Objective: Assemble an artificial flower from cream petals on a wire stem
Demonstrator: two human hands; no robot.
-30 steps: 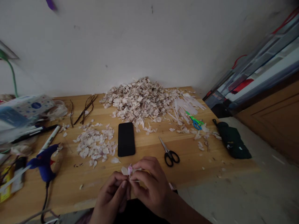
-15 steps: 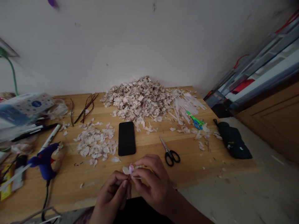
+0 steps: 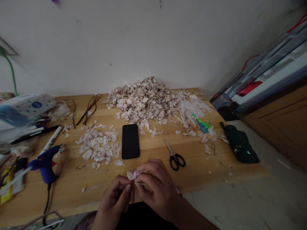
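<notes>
The small flower [image 3: 135,174], pink at its centre with pale petals around it, sits between your two hands, just above the near edge of the wooden table [image 3: 153,148]. It shows over your fingertips, with one whitish petal standing out toward your left. Your left hand [image 3: 115,195] pinches it from below, thumb and forefinger pressed together at its base. Your right hand [image 3: 157,182] comes in from the other side, fingers curled and narrow, their tips on the flower's right side; they hide part of it, so you cannot tell exactly what they grip there.

Beyond your hands lies a black phone [image 3: 130,141], with a spread of loose petals [image 3: 99,146] to its left and black-handled scissors [image 3: 174,157] to its right, near your right hand. Well to your left rests a blue glue gun [image 3: 47,164]. Farther back, a large petal heap [image 3: 146,102] rises by the wall [image 3: 134,41].
</notes>
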